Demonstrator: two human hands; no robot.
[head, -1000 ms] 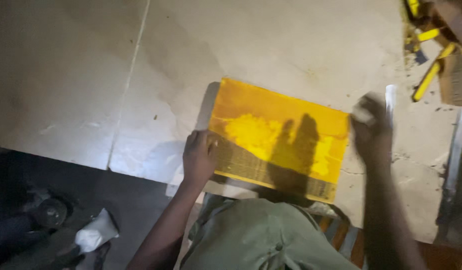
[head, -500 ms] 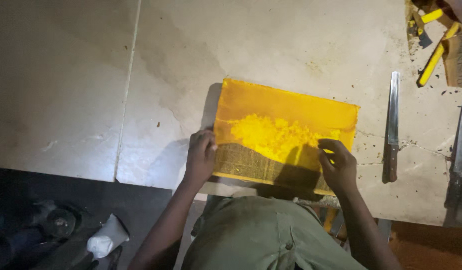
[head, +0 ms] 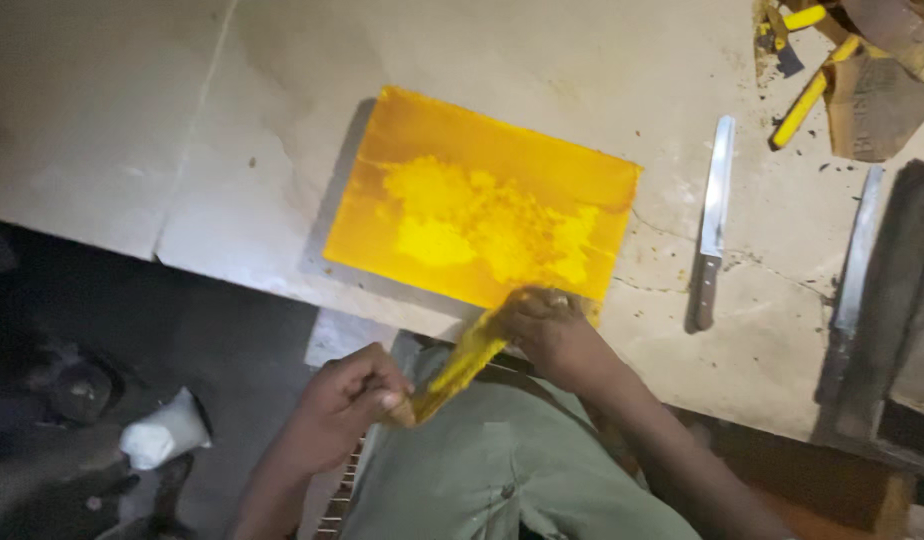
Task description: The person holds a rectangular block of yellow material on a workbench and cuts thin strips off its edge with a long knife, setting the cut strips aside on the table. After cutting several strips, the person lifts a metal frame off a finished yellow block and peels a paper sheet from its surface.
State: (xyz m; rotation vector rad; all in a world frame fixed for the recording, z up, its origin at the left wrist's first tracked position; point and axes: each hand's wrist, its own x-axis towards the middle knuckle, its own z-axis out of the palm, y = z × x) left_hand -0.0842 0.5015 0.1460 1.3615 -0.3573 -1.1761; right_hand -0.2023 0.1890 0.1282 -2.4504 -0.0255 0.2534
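Low in the frame, the left hand (head: pixel 347 405) and right hand (head: pixel 550 325) each pinch an end of a yellow strip (head: pixel 462 362), fingers closed on it, just below the yellow sheet (head: pixel 482 200) at centre; a knife (head: pixel 713 215) lies to the right.

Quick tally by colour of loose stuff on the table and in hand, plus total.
Yellow/orange: 4 – slab, strip held between left hand and right hand, two sticks.
Steel: 2 – knife, long blade.
Brown: 1 – cardboard piece.
Total: 7. The cluttered top right corner may hide more.
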